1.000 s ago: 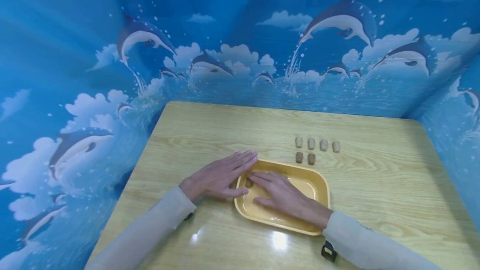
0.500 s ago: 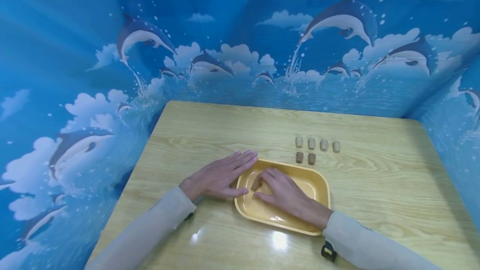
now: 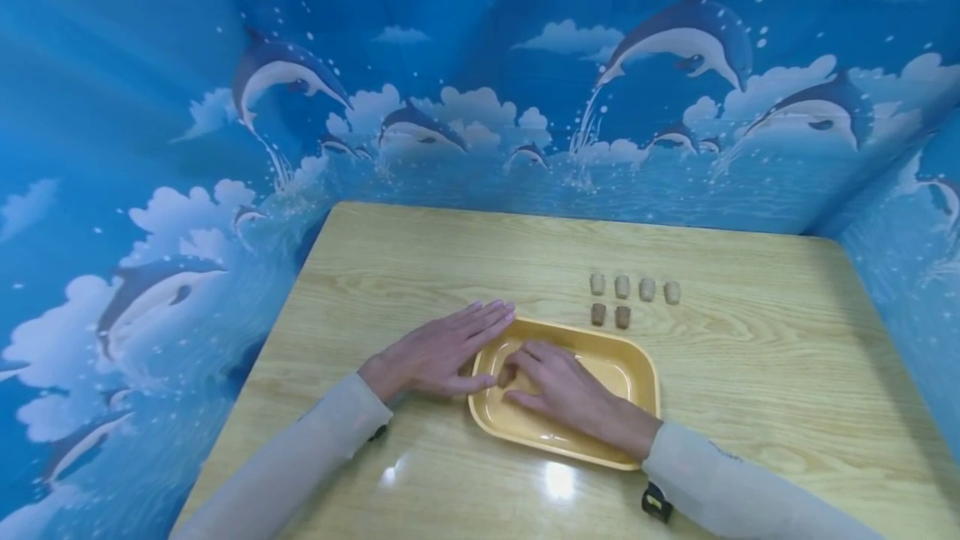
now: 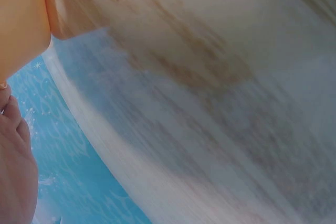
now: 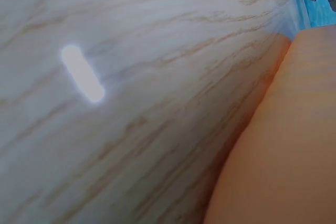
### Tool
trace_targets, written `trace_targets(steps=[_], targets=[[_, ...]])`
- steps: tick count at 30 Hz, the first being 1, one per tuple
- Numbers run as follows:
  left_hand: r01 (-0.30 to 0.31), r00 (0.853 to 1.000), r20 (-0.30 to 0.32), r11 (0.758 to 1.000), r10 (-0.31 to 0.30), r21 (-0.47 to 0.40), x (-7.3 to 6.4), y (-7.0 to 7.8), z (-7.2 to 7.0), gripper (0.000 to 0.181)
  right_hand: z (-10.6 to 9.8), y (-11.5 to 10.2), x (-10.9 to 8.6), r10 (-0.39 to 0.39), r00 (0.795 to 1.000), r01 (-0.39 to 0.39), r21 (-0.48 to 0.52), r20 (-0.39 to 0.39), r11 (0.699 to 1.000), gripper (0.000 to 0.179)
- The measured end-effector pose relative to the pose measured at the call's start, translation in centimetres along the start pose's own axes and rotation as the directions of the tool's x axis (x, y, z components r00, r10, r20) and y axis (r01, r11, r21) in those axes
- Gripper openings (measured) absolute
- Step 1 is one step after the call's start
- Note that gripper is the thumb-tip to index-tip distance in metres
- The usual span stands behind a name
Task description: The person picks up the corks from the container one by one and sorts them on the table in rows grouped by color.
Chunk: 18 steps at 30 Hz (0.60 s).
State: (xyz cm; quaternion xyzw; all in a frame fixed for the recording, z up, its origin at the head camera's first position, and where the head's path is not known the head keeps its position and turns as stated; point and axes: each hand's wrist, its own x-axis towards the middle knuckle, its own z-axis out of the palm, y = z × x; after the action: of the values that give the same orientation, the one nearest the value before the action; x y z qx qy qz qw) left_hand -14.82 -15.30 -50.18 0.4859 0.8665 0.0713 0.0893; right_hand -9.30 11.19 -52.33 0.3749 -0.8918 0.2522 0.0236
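My left hand [image 3: 448,354] lies with its fingers straight over the left end of a shallow yellow tray [image 3: 651,373], thumb across the near part of the rim. Inside the tray, my right hand [image 3: 562,382] curls its fingertips round a small brown barrel-shaped piece [image 3: 506,374], partly hidden behind the index finger. The right thumb is spread below it. Part of the left hand [image 4: 17,166] shows at the edge of the left wrist view, below the tray's side [image 4: 23,19]. The right wrist view has only the tray's outer wall [image 5: 283,140] and the tabletop.
Behind the tray stand two rows of small pieces: several pale ones [image 3: 622,287] at the back and two brown ones [image 3: 598,315] in front. The wooden table [image 3: 420,257] is bordered by a blue dolphin-print curtain [image 3: 480,65].
The right fingers, straighter over the brown piece a second ago, curled and drew it rightward, then shifted slightly back left with it. My left hand has stayed still.
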Motion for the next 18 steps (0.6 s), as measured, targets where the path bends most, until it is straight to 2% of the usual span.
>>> trace_targets(steps=[3,7,12,14,18], targets=[[0.006,1.0,0.001,1.0,-0.006,-0.013,-0.05,0.07,0.01,0.095,0.06,-0.01,-0.03,-0.012,1.0,0.012,0.013,-0.013,1.0,0.026],[0.013,1.0,0.005,1.0,-0.013,-0.024,-0.09,0.15,-0.03,0.095,0.19,0.1,-0.12,-0.034,0.999,0.034,0.009,-0.027,0.999,0.035],[0.018,1.0,0.011,1.0,-0.018,-0.01,-0.05,0.13,-0.07,0.094,0.28,0.13,-0.11,-0.087,0.996,0.087,-0.019,-0.008,0.996,0.027],[0.02,1.0,0.016,1.0,-0.02,-0.003,-0.03,0.09,-0.07,0.094,0.3,0.11,-0.14,-0.087,0.996,0.088,-0.024,0.005,0.996,0.021],[0.016,1.0,0.019,1.0,-0.016,0.003,0.01,0.0,-0.03,0.094,0.4,0.08,-0.29,-0.071,0.997,0.072,-0.035,0.025,0.997,0.024]])
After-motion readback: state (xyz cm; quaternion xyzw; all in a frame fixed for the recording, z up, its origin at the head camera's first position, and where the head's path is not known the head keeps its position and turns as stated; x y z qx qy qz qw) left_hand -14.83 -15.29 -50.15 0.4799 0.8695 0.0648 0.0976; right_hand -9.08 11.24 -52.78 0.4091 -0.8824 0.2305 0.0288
